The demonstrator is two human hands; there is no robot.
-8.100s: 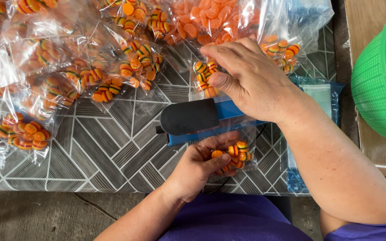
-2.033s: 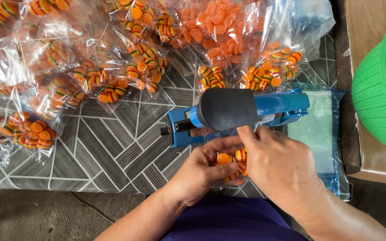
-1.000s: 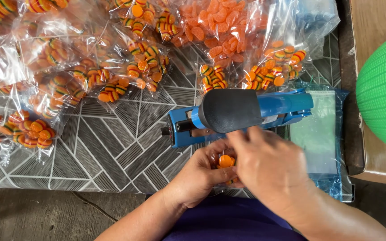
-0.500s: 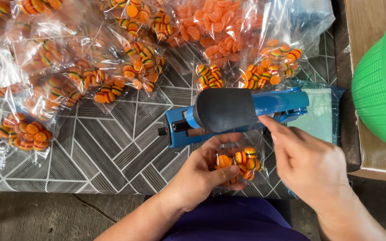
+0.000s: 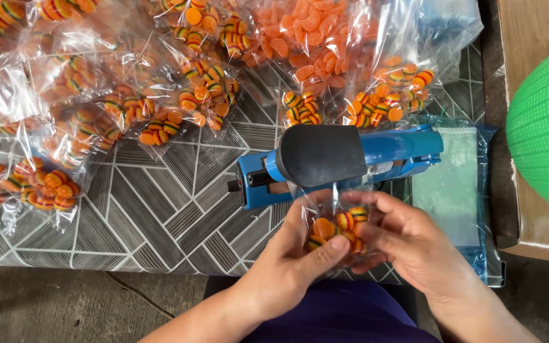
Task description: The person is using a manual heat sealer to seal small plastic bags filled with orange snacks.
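While its open top lies at the front edge of the blue heat sealer (image 5: 351,162), a small clear bag of striped orange candies (image 5: 339,228) is pinched between both hands: the left hand (image 5: 300,254) is closed on it with thumb over the candies, and the right hand (image 5: 408,244) is curled around its other side. Sealed candy bags (image 5: 128,108) are heaped beyond (many deep) on the patterned tablecloth (image 5: 160,209). A green basket (image 5: 544,121) is seen at right.
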